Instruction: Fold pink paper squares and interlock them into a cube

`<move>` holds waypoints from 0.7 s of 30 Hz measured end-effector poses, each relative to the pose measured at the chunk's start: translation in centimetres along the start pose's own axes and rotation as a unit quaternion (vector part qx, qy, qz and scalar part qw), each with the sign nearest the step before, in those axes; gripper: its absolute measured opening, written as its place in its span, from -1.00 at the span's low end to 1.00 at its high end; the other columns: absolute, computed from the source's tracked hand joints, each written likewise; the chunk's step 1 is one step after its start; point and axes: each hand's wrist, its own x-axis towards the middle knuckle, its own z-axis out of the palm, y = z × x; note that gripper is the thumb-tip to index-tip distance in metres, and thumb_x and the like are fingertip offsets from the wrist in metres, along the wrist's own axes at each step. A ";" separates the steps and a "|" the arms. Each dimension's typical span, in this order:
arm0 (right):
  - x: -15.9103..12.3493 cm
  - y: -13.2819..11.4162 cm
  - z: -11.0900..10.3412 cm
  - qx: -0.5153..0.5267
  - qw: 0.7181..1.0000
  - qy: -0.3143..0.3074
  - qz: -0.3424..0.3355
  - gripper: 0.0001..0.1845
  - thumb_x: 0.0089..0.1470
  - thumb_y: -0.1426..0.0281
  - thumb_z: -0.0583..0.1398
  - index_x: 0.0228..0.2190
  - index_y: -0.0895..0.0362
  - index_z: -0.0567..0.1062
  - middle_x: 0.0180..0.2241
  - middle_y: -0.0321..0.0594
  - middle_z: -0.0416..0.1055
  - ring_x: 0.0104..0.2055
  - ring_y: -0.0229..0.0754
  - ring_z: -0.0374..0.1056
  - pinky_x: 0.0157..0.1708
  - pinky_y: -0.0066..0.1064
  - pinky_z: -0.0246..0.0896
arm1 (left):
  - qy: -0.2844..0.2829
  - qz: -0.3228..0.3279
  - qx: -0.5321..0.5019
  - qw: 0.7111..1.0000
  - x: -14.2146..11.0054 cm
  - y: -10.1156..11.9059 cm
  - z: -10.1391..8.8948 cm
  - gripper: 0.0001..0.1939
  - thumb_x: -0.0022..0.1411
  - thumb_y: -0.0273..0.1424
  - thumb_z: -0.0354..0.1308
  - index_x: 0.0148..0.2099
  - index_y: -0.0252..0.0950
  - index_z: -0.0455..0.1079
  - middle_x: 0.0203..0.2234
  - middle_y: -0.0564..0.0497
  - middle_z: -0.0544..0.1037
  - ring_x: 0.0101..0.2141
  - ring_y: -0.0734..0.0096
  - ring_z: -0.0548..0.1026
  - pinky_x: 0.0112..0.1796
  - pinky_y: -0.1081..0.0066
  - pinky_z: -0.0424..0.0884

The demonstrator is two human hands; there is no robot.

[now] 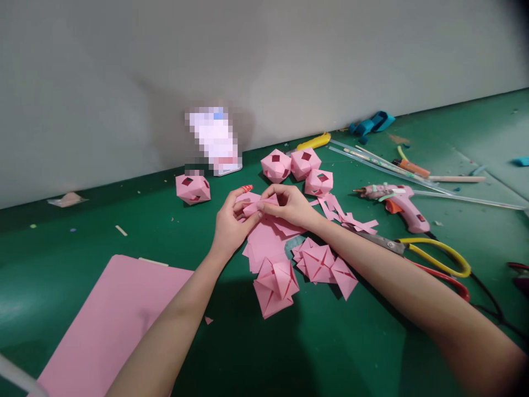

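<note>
My left hand [236,220] and my right hand [288,206] meet at the middle, both pinching a small piece of pink paper [252,208]. Fingers hide part of it, so its exact fold cannot be made out. Something red with a pale pattern wraps one left fingertip. Right below the hands lies a stack of pink paper squares [264,242]. Nearer to me are folded pink paper pieces [276,289], with more folded pieces [320,262] to their right. Beyond the hands sit hollow pink paper balls [276,166], and one more ball [193,189] stands to the left.
A propped phone [217,140] leans on the wall. At right lie scissors [438,256], a pink glue gun [399,204], paper strips [345,215], a yellow cutter [314,141] and thin sticks [384,162]. A large pink sheet [115,314] covers the front left of the green table [330,347].
</note>
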 end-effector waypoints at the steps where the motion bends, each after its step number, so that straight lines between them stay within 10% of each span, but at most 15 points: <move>1: 0.0 0.0 0.0 0.002 1.000 0.000 -0.001 -0.77 -0.01 0.25 0.34 -0.37 0.15 0.51 -0.43 -0.30 0.45 -0.40 -0.25 0.34 -0.38 -0.41 0.27 | -0.004 0.005 0.003 1.000 0.0 0.0 0.0 -0.39 0.01 -0.39 0.39 0.13 -0.22 0.34 -0.23 -0.05 0.59 -0.18 0.27 0.57 -0.17 0.35 0.52; 21: 0.2 -0.6 -0.3 0.019 0.998 -0.051 0.042 -0.65 -0.07 0.21 0.38 -0.30 0.16 0.48 -0.37 -0.27 0.46 -0.36 -0.22 0.40 -0.36 -0.40 0.31 | 0.052 0.020 -0.018 0.998 0.0 0.3 0.1 -0.40 -0.04 -0.34 0.42 0.04 -0.26 0.29 -0.25 -0.05 0.62 -0.29 0.29 0.63 -0.31 0.39 0.55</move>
